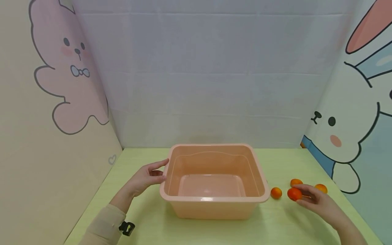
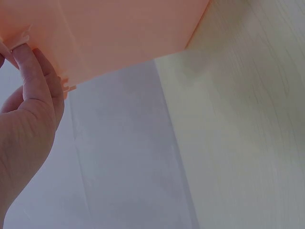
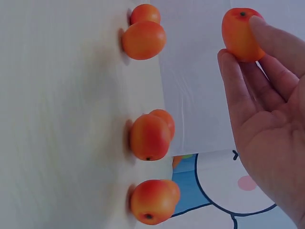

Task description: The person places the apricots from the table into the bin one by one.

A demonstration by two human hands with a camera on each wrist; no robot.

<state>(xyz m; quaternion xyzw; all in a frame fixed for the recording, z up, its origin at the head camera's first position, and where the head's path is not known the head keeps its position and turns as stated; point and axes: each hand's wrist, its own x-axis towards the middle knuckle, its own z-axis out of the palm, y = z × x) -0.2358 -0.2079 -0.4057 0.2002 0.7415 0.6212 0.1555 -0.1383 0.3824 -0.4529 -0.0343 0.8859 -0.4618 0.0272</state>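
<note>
left grip [image 1: 149, 176]: pinching | right grip [image 1: 318, 202]: pinching, aloft | both forearms [image 1: 122, 200]: slanting inward

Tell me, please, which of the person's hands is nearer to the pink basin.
Left. The left hand holds the pink basin by its left rim; the right hand is apart, to its right, holding an orange fruit.

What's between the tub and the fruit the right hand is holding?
In the head view, another small orange fruit shows clearly there, on the table.
</note>
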